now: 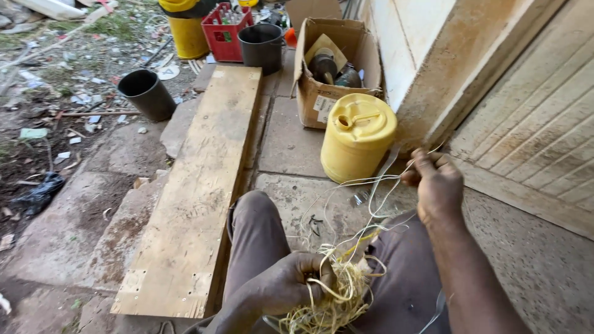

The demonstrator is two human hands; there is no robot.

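Left hand: we see it bare, without glove, ring or watch.
Right hand: we see it bare, likewise unadorned.
Forearms: we find both uncovered; no sleeve reaches into view.
Trousers: we note grey-brown woven cloth, plain, dusty, creased over both thighs and the knee.

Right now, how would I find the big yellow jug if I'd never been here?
Start at the long wooden plank lying on the paving. Look to its right, past the stone slabs, to the open cardboard box by the wall. The yellow jug stands just in front of that box; it is round, bright yellow and capped, unlike the black buckets farther off.
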